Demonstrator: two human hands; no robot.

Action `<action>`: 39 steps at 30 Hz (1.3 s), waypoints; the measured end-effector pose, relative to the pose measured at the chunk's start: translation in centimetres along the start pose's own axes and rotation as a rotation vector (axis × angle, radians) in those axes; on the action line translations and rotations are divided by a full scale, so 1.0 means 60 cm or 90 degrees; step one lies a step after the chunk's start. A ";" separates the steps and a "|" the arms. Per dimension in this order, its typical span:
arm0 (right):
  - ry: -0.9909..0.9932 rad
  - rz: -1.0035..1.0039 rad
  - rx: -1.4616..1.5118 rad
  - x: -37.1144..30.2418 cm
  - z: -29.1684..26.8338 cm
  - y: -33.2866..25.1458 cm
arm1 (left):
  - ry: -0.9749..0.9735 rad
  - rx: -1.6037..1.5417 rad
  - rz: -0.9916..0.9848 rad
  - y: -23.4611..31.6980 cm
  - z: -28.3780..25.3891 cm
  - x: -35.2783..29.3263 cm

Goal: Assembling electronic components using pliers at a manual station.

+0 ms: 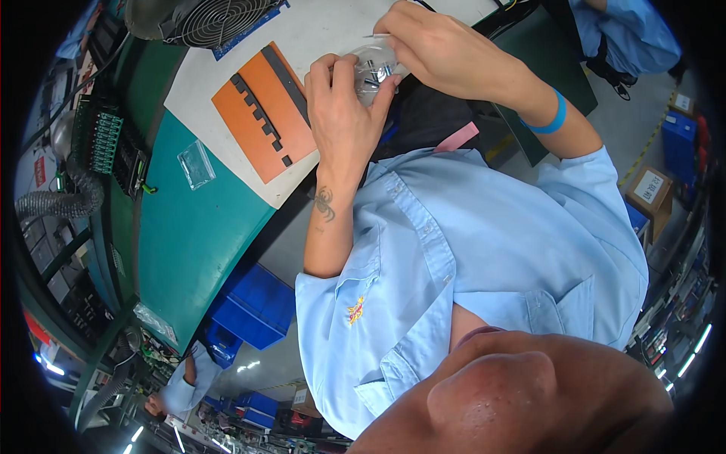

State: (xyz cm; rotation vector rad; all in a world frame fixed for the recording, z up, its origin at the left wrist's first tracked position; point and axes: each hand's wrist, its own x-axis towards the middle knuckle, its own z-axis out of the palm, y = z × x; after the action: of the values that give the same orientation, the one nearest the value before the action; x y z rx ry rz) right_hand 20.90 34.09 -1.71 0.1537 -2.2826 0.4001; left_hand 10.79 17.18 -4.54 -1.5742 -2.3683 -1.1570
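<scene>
A clear plastic bag with several small shiny cylindrical parts in it is between my two hands. My left hand is closed around the near left side of the bag, thumb against the plastic beside the parts. At the bag's upper right edge, my right hand has its fingers closed in a pinch on the plastic. Just left of my left hand lies an orange board with a notched black strip and a plain black strip. Part of the bag is hidden by my fingers.
The board lies on a white sheet over a green tabletop. A small clear packet rests on the green part. A round fan grille stands at the back; blue bins are below the table edge.
</scene>
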 end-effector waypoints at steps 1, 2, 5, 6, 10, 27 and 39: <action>-0.005 -0.001 -0.001 0.002 -0.005 -0.005 | 0.001 -0.004 -0.002 -0.001 0.000 0.000; -0.044 0.010 -0.023 0.005 -0.010 -0.012 | 0.002 -0.015 -0.002 -0.002 0.000 0.001; -0.162 0.041 -0.086 0.012 -0.024 -0.034 | 0.003 -0.045 -0.002 -0.004 0.001 0.004; -0.200 0.052 -0.108 0.015 -0.028 -0.040 | 0.005 -0.047 -0.003 -0.004 0.001 0.005; -0.350 0.094 -0.193 0.028 -0.038 -0.054 | -0.008 -0.071 -0.010 -0.006 0.000 0.006; -0.463 0.072 -0.157 0.062 -0.010 -0.038 | -0.001 -0.062 0.025 -0.013 0.004 0.010; -0.509 -0.067 -0.207 0.064 0.019 -0.038 | 0.016 0.088 0.105 -0.058 0.033 -0.009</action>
State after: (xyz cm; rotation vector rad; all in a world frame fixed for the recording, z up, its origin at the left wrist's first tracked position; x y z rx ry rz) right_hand 18.07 31.62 0.95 0.3075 -3.0634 -0.1312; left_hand 8.88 17.35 -8.07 -1.6609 -2.2007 -0.9529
